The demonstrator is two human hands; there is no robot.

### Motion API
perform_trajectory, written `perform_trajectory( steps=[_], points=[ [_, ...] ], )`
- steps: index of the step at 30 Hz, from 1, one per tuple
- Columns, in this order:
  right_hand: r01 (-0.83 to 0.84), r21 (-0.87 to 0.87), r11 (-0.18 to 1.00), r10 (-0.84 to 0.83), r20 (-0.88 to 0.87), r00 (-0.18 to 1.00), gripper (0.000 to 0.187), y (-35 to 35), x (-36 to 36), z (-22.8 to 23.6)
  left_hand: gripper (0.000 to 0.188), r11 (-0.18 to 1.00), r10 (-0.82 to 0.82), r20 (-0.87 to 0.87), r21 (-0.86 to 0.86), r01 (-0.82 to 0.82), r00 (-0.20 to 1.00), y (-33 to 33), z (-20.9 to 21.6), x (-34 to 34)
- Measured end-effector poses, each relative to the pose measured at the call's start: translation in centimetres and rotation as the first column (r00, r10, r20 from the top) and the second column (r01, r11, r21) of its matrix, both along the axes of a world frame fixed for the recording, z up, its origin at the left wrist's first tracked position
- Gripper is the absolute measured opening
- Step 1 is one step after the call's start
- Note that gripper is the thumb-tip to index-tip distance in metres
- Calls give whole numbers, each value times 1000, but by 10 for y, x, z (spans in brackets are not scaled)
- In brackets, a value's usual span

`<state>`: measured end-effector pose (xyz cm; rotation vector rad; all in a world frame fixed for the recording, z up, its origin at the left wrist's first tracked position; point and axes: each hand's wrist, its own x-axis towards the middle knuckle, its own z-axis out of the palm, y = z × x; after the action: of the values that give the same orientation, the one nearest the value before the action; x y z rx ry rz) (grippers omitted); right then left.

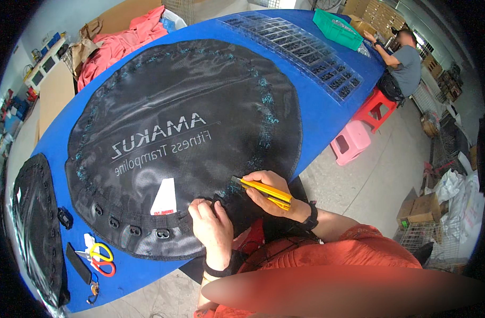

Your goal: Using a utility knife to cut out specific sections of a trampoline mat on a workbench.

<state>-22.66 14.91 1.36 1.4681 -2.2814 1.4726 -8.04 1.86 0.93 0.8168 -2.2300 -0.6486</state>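
Note:
A round black trampoline mat (163, 100) lies over the blue table, with pale mirrored lettering and teal thread marks around its border. My left hand (211, 228) has its fingers curled closed on the mat's near edge. In my right hand (269, 193) is a yellow utility knife (271, 194), its tip over teal threads at the same edge, just right of my left hand. Black plastic buckles (163, 233) sit along the mat's lower left border. A white label (164, 197) rests on the mat left of my left hand.
Scissors (98, 257) and a black strip (79, 263) lie at the table's left, near another black mat in plastic (35, 233). At the back are a compartment tray (300, 47) and a green bin (337, 31). A co-worker (404, 66) sits far right, near red (379, 108) and pink stools (351, 139).

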Motion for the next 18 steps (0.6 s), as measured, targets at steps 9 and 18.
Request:
perform_trajectory(
  steps=[9,18],
  points=[
    [0,-14,1000,0,-23,1000,26,-1,-1,-1,21,1000,-16,12,-21,16,1000,-1,1,1],
    [-7,-32,999,5,-38,999,27,-2,-2,-4,20,999,-17,15,-30,17,1000,-1,0,1]
  ],
)
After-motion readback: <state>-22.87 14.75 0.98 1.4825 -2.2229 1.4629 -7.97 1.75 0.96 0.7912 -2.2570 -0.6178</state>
